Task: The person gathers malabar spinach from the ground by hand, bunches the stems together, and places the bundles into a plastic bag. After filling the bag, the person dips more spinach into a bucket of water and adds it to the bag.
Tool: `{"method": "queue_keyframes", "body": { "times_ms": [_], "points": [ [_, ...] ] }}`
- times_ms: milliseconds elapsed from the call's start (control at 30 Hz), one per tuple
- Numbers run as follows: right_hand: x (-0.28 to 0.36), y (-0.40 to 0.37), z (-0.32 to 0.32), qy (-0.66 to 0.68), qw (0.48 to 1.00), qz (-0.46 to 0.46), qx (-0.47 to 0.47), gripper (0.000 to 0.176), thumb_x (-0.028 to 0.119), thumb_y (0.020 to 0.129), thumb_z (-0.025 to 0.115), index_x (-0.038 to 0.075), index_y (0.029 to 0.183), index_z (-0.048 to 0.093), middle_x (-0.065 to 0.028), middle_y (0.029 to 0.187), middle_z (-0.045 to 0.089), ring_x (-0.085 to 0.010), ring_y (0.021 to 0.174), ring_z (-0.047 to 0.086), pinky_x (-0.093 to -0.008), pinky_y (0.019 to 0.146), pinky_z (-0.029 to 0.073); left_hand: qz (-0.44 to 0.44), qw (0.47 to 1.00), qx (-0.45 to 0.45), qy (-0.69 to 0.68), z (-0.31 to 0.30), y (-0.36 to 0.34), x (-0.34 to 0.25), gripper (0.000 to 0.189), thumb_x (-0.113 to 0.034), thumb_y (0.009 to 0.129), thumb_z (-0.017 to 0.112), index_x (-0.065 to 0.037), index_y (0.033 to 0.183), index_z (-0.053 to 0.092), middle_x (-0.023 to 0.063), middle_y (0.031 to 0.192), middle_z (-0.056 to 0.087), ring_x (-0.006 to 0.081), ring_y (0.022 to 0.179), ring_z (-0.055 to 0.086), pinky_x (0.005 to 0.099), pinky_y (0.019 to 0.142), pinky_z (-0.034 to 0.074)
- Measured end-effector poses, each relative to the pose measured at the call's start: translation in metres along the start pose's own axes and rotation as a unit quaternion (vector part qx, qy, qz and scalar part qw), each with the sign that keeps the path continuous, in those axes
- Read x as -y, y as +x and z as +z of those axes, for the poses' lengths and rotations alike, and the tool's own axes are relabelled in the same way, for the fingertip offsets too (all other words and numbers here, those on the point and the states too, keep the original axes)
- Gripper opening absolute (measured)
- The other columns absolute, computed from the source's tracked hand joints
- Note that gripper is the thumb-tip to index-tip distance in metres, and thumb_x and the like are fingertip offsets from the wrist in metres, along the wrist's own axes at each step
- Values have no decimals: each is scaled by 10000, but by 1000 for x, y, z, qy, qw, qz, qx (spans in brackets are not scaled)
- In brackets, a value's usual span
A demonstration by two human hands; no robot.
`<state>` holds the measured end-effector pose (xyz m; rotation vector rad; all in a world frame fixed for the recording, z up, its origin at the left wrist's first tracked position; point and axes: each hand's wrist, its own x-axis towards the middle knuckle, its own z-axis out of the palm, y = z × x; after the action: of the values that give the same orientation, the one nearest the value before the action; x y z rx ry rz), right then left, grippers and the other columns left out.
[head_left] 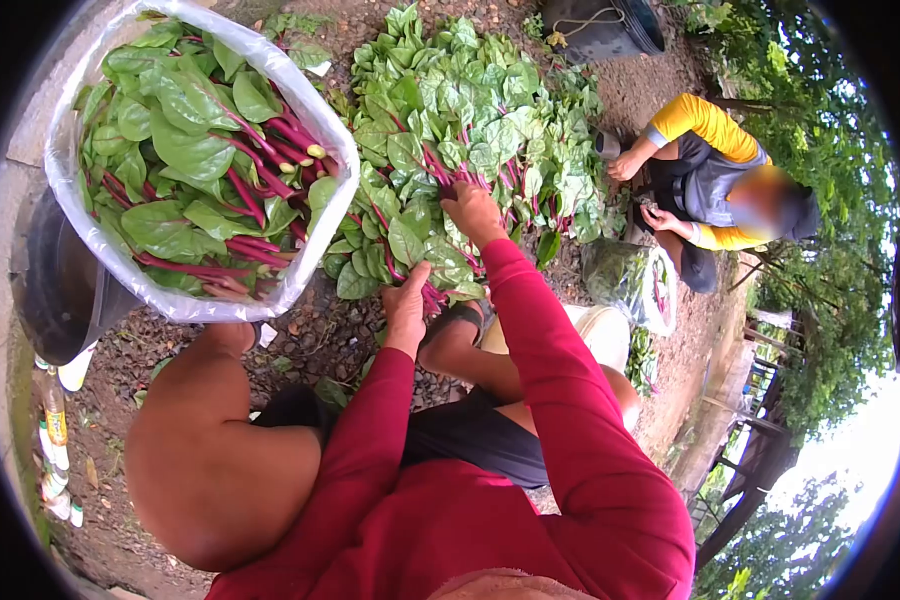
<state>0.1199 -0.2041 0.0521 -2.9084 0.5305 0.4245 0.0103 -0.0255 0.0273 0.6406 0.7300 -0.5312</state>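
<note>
A big heap of red-stemmed Malabar spinach (450, 100) lies on the ground before me. My right hand (473, 213) reaches into the near side of it, fingers closed around several purple-red stems. Lower and to the left, my left hand (406, 310) is closed at a small bunch of spinach stems (433, 298), thumb up against a leaf; its fingertips are partly hidden. At the upper left stands a container lined with clear plastic (60, 180), filled with more leafy spinach stems, their cut ends showing on the right side.
A co-worker (715, 170) in yellow sleeves crouches beyond the heap. Near them is a clear plastic bag (660, 290) of greens. A black bucket (605, 28) lies at the top, a dark tub (60, 285) sits at left, and bottles (55, 430) lie along the edge.
</note>
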Motion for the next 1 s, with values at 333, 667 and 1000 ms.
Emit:
{"method": "queue_keyframes", "body": {
  "times_ms": [333,667,1000],
  "points": [
    [-4,0,-43,153,987,-16,36,341,279,824,694,62,1084,738,-206,997,728,-357,933,703,-403,858,550,11,1000,0,17,10,-10,-12,517,-124,814,823,-1,1266,603,75,1189,665,179,990,641,333,891,523],
    [1,-85,-98,86,969,-219,-73,157,119,837,709,91,983,761,-125,929,725,-294,832,698,-372,778,558,60,998,22,-10,13,-6,-5,676,-100,803,842,5,1372,491,93,1348,569,193,1141,576,345,1026,456],
    [29,-153,-49,39,962,-261,70,161,161,844,692,106,992,660,-120,903,659,-346,844,668,-437,747,548,-21,998,-10,-51,6,5,9,672,-193,790,864,3,1334,521,89,1277,602,208,1111,597,381,946,508]
  ]
}}
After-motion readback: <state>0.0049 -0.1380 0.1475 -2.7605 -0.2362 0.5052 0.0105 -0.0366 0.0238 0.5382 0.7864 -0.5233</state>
